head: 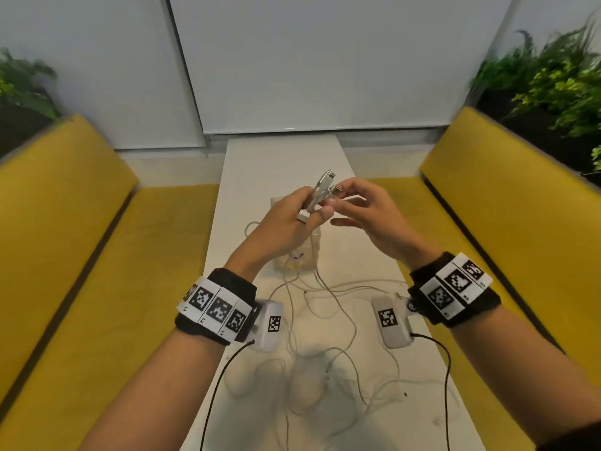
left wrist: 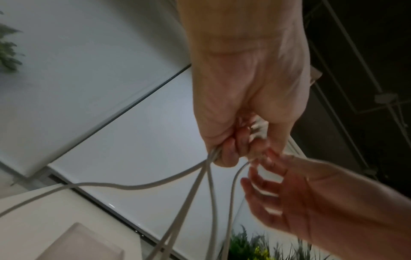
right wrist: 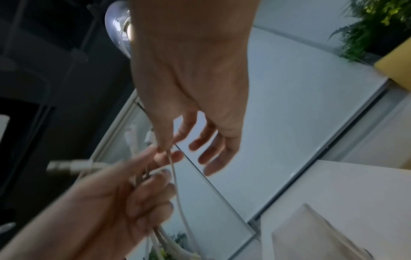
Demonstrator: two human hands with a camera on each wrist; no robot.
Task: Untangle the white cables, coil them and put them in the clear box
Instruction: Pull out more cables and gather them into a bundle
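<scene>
Above the table in the head view, my left hand (head: pixel 309 206) grips a bundle of white cable ends (head: pixel 320 190), whose plugs stick up out of the fist. My right hand (head: pixel 341 190) pinches one of those cables between thumb and forefinger, its other fingers spread. From the bundle, the white cables (head: pixel 325 336) hang down into a loose tangle on the table. In the left wrist view, my left hand (left wrist: pixel 231 149) is curled round several strands (left wrist: pixel 200 193). Seen from the right wrist, my right hand (right wrist: pixel 163 149) pinches a single strand (right wrist: pixel 177 193). The clear box (head: pixel 292 258) stands under my hands, with cable inside it.
The narrow white table (head: pixel 279 164) runs away from me between two yellow benches (head: pixel 97 255), with a wall and blinds at its far end. Green plants (head: pixel 553 79) stand behind the benches. Black wires trail from both of my wrist units.
</scene>
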